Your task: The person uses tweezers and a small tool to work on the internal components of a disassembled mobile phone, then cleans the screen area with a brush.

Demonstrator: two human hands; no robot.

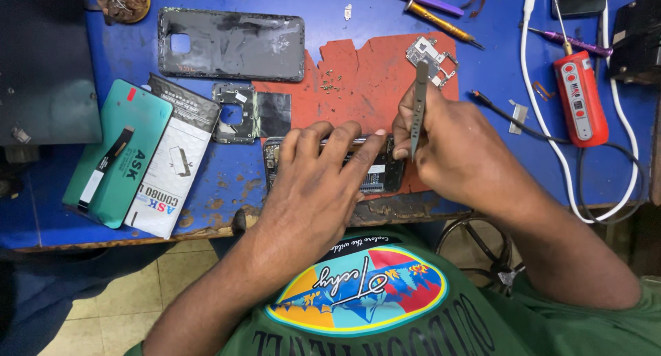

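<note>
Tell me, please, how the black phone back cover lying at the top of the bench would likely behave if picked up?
The back cover looks thin and flat, so probably light and slightly flexible. Its camera cutout likely weakens that corner. Lying flat on the blue bench, it should slide, not roll.

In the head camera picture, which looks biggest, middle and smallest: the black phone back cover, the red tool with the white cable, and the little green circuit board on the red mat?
Largest to smallest:
1. Black phone back cover
2. Red tool
3. Green circuit board

All three lie on the blue table at about the same distance, so the order looks safe.
</note>
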